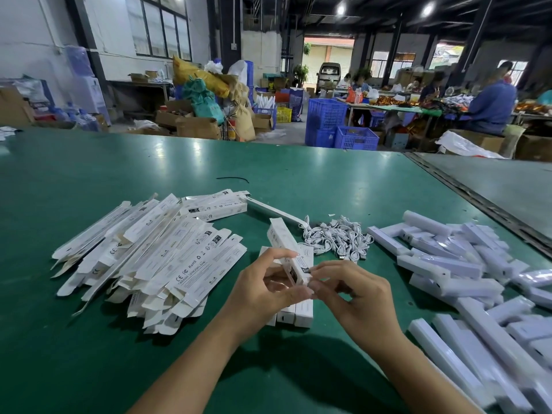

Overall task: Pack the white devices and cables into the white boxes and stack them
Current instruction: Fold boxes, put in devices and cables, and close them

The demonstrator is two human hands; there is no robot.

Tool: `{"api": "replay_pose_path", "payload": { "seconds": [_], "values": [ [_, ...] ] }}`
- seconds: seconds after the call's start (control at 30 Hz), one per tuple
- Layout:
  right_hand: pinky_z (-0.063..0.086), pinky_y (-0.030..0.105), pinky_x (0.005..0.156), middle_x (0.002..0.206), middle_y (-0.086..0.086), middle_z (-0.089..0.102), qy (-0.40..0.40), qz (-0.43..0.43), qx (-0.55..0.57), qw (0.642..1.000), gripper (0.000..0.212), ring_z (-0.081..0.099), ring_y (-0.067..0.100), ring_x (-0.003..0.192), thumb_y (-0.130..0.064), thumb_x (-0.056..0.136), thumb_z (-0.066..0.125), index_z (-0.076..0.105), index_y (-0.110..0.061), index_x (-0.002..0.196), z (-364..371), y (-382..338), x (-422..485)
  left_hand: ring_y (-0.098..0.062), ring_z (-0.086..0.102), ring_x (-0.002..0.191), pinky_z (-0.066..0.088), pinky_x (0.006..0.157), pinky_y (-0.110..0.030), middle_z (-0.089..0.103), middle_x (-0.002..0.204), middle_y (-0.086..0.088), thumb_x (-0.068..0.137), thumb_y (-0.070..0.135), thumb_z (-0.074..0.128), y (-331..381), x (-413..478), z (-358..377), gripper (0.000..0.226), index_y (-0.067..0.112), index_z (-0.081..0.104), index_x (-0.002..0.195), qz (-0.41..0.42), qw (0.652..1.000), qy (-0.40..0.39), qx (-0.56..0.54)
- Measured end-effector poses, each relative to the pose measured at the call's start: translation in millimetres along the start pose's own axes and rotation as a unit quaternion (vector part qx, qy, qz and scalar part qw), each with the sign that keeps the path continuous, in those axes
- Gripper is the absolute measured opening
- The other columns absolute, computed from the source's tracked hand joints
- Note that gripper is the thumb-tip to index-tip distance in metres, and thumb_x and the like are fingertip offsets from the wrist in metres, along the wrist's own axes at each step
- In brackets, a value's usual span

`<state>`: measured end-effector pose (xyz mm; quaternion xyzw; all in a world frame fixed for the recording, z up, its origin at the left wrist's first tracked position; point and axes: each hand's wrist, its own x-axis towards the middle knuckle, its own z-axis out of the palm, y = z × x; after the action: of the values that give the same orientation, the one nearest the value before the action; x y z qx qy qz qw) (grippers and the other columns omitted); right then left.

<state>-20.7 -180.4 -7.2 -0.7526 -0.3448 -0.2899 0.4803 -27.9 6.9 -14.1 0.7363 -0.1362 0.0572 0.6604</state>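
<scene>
Holding one box over the counter: left hand grips its side, right hand pinches its end flap; cables heaped just beyond.

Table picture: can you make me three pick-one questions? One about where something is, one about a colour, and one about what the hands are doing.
1. Where is the cable pile?
A. between the flat boxes and the white devices
B. on the floor
C. on a chair

2. What colour is the table?
A. red
B. green
C. yellow

3. What are the left hand and right hand doing?
A. lying flat on the table
B. waving in the air
C. both holding one white box

Answers:
1 A: the flat boxes lie to the cables' left and the devices to their right.
2 B: its top shows green.
3 C: fingers of both hands curl round the box's near end.
</scene>
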Motion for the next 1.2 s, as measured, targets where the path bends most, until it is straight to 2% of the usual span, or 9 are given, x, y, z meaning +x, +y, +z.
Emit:
{"api": "replay_pose_path", "payload": {
  "seconds": [0.1,0.23,0.33,0.43,0.6,0.7,0.9,1.07,1.2],
  "values": [
    [0.060,0.037,0.061,0.085,-0.006,0.071,0.004,0.107,0.109,0.988,0.025,0.071,0.016,0.062,-0.004,0.079,0.076,0.067,-0.015,0.100,3.3,-4.0,-2.0,-0.016,0.072,0.090,0.055,0.082,-0.028,0.076,0.096,0.003,0.063,0.054,0.083,-0.7,-0.4,-0.1,0.050,0.047,0.062,0.108,0.002,1.000,0.004,0.007],
    [0.059,0.047,0.063,0.090,-0.006,0.070,-0.006,0.107,0.111,0.988,0.025,0.071,0.019,0.063,-0.009,0.085,0.074,0.065,-0.020,0.106,4.3,-3.9,-3.3,-0.015,0.071,0.086,0.054,0.078,-0.024,0.075,0.094,0.004,0.066,0.049,0.080,3.8,-1.8,1.1,0.043,0.047,0.064,0.106,0.017,1.000,0.011,0.010],
    [0.058,0.036,0.070,0.113,-0.004,0.067,-0.030,0.068,0.091,0.993,0.038,0.071,0.017,0.072,-0.007,0.081,0.055,0.064,-0.021,0.116,0.8,-1.4,-3.4,-0.024,0.068,0.084,0.055,0.077,-0.026,0.073,0.091,-0.007,0.072,0.043,0.073,11.9,-3.1,1.9,0.035,0.040,0.066,0.106,0.036,0.999,0.009,-0.025],
    [0.052,0.018,0.070,0.136,-0.010,0.053,-0.030,0.049,-0.027,0.998,0.051,0.065,0.008,0.069,-0.005,0.081,0.061,0.057,-0.027,0.126,-3.3,8.6,-2.3,-0.024,0.064,0.074,0.052,0.067,-0.031,0.066,0.085,-0.016,0.080,0.042,0.062,20.0,-4.5,-0.3,0.033,0.024,0.070,0.107,0.037,0.986,-0.030,-0.158],
    [0.046,0.020,0.057,0.109,-0.013,0.070,-0.019,0.061,-0.181,0.981,0.027,0.046,-0.001,0.045,-0.035,0.086,0.071,0.073,-0.024,0.111,-11.1,22.6,2.4,-0.017,0.055,0.063,0.046,0.059,-0.026,0.062,0.075,-0.013,0.067,0.074,0.072,20.3,-0.9,-3.8,0.075,0.012,0.069,0.110,-0.016,0.956,-0.063,-0.285],
    [0.048,0.021,0.059,0.098,-0.015,0.073,-0.036,0.019,-0.193,0.980,0.015,0.048,-0.014,0.056,-0.028,0.089,0.069,0.077,-0.022,0.101,-14.7,19.7,5.4,-0.014,0.048,0.059,0.044,0.059,-0.024,0.059,0.068,-0.008,0.058,0.079,0.074,16.0,0.9,-5.1,0.099,0.003,0.059,0.120,-0.023,0.954,-0.059,-0.293],
    [0.054,0.033,0.078,0.113,-0.016,0.067,-0.166,0.036,-0.213,0.962,0.038,0.061,0.011,0.099,-0.039,0.088,0.067,0.067,-0.030,0.125,-16.4,13.5,6.0,-0.011,0.054,0.063,0.047,0.061,-0.023,0.071,0.078,-0.001,0.078,0.024,0.081,13.8,-0.7,-0.2,0.029,0.010,0.071,0.102,0.009,0.987,-0.035,-0.159],
    [0.052,0.035,0.081,0.099,-0.014,0.070,-0.198,0.065,-0.128,0.970,0.037,0.057,0.007,0.089,-0.043,0.091,0.065,0.067,-0.028,0.124,-19.1,16.0,8.9,-0.026,0.062,0.085,0.053,0.080,-0.035,0.066,0.089,-0.020,0.075,0.025,0.076,9.2,-0.9,2.2,0.026,0.029,0.074,0.101,0.008,0.999,-0.027,-0.043],
    [0.046,0.038,0.097,0.115,-0.008,0.069,-0.111,0.105,-0.249,0.957,0.056,0.058,0.015,0.113,-0.062,0.096,0.034,0.073,-0.025,0.111,-39.8,29.8,14.8,-0.020,0.054,0.074,0.049,0.073,-0.032,0.058,0.074,-0.009,0.066,0.039,0.079,5.2,1.3,2.2,0.019,0.026,0.071,0.077,-0.005,0.999,0.048,-0.024]
  ]
}}
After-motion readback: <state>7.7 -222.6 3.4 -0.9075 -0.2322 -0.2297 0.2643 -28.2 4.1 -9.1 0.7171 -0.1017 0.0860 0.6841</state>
